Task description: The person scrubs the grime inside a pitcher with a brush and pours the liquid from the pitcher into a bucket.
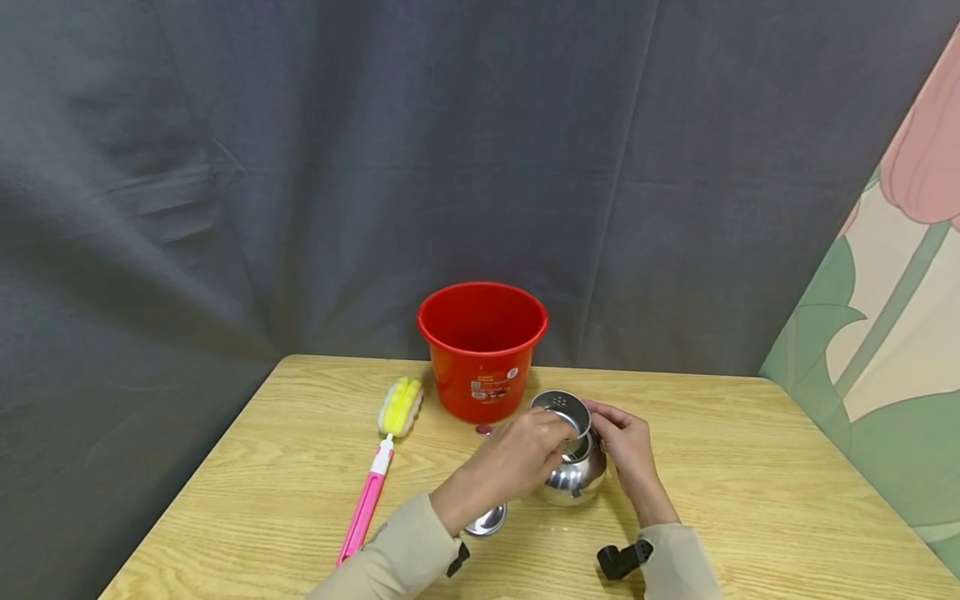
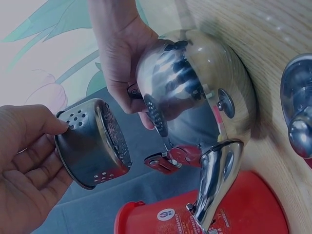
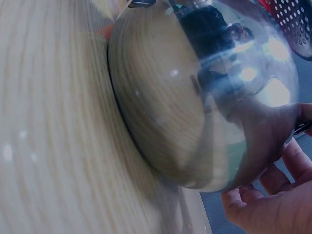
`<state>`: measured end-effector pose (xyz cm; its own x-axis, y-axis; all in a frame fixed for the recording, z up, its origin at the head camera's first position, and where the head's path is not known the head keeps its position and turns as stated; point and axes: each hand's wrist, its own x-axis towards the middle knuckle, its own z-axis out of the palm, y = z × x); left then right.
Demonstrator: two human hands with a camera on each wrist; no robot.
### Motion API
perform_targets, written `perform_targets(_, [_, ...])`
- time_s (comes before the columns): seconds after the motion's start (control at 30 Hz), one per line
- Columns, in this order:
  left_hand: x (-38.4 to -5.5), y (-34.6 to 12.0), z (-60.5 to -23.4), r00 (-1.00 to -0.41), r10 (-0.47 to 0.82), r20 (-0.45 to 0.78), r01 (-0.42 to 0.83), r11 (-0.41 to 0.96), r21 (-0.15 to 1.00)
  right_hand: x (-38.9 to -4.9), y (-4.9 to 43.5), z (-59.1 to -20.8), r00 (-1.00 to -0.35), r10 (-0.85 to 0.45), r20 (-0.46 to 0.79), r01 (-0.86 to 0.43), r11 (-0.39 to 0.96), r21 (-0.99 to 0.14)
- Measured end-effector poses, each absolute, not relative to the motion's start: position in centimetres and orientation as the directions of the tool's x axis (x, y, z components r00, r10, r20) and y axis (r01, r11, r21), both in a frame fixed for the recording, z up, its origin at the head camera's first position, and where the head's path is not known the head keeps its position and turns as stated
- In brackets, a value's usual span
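My left hand pinches the rim of a perforated metal strainer basket, tilted just above the teapot's mouth in the head view. Beneath it a round, shiny steel teapot stands on the table, its curved spout visible in the left wrist view. At the far right side of the pot, my right hand holds on near a dark handle fitting; the right wrist view shows its fingers against the metal. A shiny lid lies by my left wrist.
A red bucket stands behind the teapot. To the left lies a brush with a yellow-and-white sponge head and pink handle. Grey cloth hangs behind the wooden table.
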<state>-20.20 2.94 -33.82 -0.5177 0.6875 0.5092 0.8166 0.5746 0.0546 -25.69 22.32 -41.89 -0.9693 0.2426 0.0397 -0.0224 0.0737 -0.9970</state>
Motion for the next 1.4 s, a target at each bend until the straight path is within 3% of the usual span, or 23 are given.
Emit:
perform_targets(0.4, [-20.2, 2.3, -33.8, -0.475, 0.681, 0.557, 0.832, 0.554, 0.033, -25.7, 22.5, -41.9, -0.973, 0.225, 0.059, -0.042, 0.077, -0.996])
perform_targets(1.4, [-19.7, 0.0, -34.0, -0.528, 0.632, 0.567, 0.806, 0.584, 0.100, -25.7, 22.3, -42.0, -0.970, 0.235, 0.055, -0.036, 0.084, -0.996])
